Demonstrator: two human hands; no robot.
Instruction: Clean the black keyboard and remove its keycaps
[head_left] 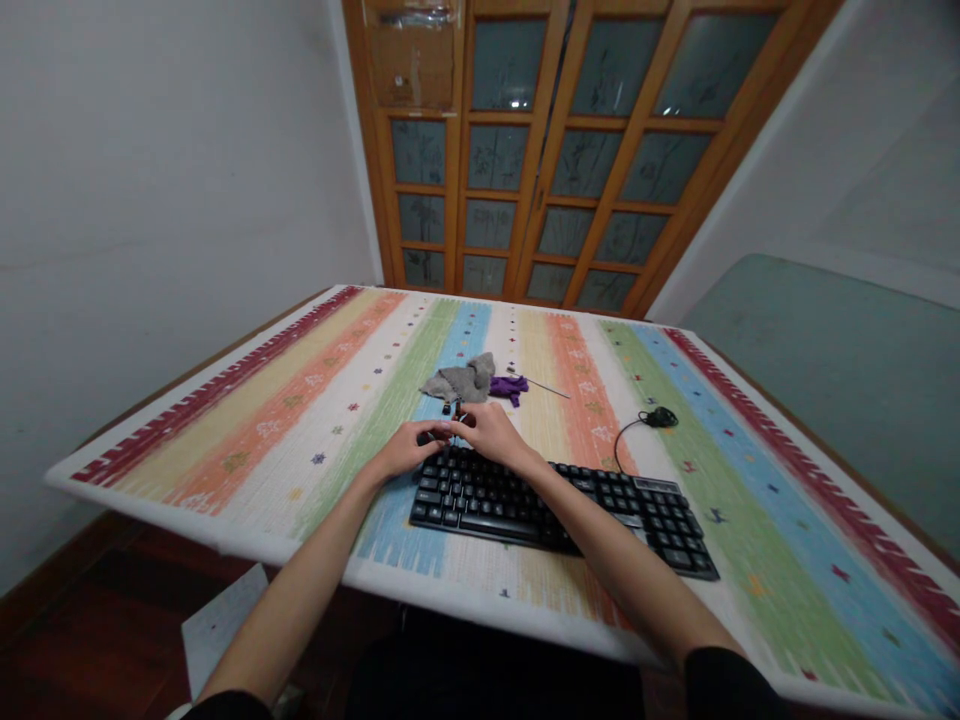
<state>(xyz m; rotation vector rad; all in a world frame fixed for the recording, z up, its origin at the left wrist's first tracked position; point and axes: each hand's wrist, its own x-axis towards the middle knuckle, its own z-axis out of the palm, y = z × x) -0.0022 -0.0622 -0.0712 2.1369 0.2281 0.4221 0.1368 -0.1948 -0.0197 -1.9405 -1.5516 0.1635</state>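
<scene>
A black keyboard [487, 500] lies at a slant near the table's front edge. My left hand [401, 452] is at its upper left corner, fingers bent and closed together over the end of the top row. Against it rests my right hand [491, 432], its thumb and fingers pinched near the left fingertips. Whatever lies between the fingers is too small and hidden to name. Just beyond the fingertips is a small dark piece [447, 408]. Farther back lie a crumpled grey cloth [461, 382] and a bunched purple cloth [510, 388].
A thin rod [547, 386] lies beside the purple cloth. The keyboard's coiled black cable [658, 418] rests to the right. A striped, patterned cloth [247, 440] covers the table. Wooden doors with glass panes [495, 160] stand behind, and a pale wall [165, 200] is at left.
</scene>
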